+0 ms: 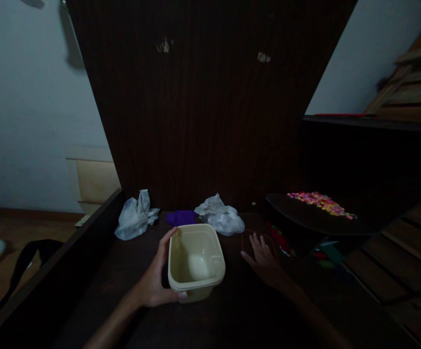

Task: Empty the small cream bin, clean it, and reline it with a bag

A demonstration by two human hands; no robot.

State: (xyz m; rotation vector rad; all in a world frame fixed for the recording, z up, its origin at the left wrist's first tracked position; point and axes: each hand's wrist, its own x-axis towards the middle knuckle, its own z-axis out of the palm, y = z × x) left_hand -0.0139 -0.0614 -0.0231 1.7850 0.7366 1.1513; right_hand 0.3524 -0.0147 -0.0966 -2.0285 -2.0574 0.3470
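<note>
My left hand (pixel 157 283) grips a cream plastic container (pixel 196 291) by its left side, with the thumb across the near wall. The container has a squarish mouth with rounded corners, and nothing shows inside it. To its right, my right hand (pixel 263 259) lies with fingers spread over the dark tabletop (pixel 232 310). Under and around those fingers runs a thin brownish outline (pixel 241 242) of a flat thing too dark to name. Behind the container are a purple cloth (pixel 181 217) and a crumpled whitish plastic bag (pixel 223 220).
Another knotted translucent bag (pixel 134 218) sits at the back left, by a raised side board (pixel 86 232). On a dark rounded shelf (pixel 293 213) at right lies a pile of small pink and yellow pieces (pixel 321 202). A tall dark panel (pixel 210 111) closes the back.
</note>
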